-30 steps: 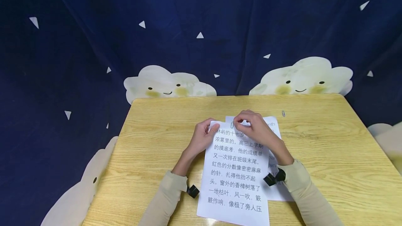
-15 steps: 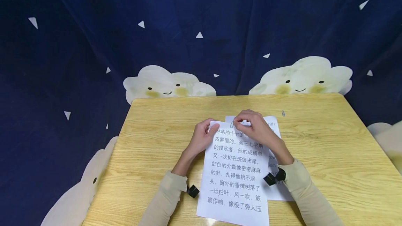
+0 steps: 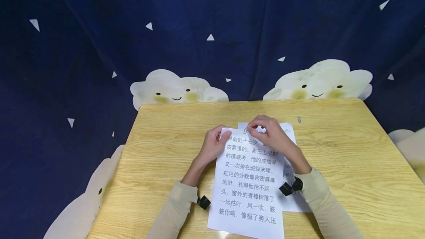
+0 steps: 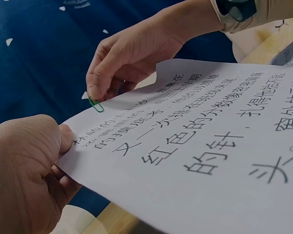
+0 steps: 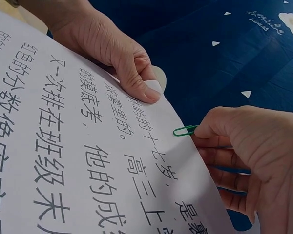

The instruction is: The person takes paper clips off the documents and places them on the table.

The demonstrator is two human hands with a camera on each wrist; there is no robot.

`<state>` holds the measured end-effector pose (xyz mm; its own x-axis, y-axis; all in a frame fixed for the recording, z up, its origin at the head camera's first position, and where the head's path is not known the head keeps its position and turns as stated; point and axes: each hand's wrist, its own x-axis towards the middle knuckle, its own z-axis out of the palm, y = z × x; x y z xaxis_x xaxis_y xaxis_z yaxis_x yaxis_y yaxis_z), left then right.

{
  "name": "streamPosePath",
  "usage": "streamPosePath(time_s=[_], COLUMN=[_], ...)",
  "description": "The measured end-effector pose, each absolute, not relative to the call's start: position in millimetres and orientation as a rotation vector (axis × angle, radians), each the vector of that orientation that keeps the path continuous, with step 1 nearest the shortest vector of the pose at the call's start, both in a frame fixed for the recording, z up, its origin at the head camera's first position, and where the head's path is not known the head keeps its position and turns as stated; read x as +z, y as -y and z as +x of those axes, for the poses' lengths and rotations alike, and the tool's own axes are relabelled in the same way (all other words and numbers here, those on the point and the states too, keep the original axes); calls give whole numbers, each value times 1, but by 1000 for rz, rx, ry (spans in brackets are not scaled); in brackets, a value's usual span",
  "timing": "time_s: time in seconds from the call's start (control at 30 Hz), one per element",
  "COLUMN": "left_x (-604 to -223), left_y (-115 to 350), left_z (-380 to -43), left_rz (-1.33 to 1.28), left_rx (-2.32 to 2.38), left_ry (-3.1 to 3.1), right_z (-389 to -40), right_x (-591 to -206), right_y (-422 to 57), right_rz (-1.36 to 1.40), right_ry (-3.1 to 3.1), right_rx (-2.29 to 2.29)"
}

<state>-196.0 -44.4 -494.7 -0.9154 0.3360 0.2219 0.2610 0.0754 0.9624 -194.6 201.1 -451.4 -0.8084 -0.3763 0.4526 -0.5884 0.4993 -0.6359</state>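
Note:
My left hand grips the top left corner of a printed sheet of paper, thumb on the printed face. The sheet carries large Chinese characters and is lifted, its surface slightly bowed in the left wrist view. At the top edge, my right hand pinches a green paper clip between thumb and forefinger. The clip's rounded end lies over the printed face near that edge, and its other end is hidden in the fingertips. The right hand's other fingers curl behind the edge in the right wrist view.
A second sheet with English print lies on the wooden table, partly under the first sheet and the right arm. Another paper clip rests on the table farther back at the right. A dark blue curtain hangs behind the table.
Both hands and the sheet stay almost in place. The green paper clip's visible end tilts slightly at the sheet's top edge as the right fingers shift a little.

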Motion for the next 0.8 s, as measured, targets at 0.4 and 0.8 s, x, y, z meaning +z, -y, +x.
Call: streamPosePath(time_s=[0.4, 0.8], left_x=[-496, -495], left_y=[44, 43], left_z=[-196, -195], left_rz=[618, 632], left_rx=[2023, 2029], left_ry=[-2268, -2237], right_z=[-195, -197], right_x=[-452, -455], right_y=[-201, -201], right_rz=[847, 848], right_ry=[2507, 2530], right_rx=[1188, 1175])
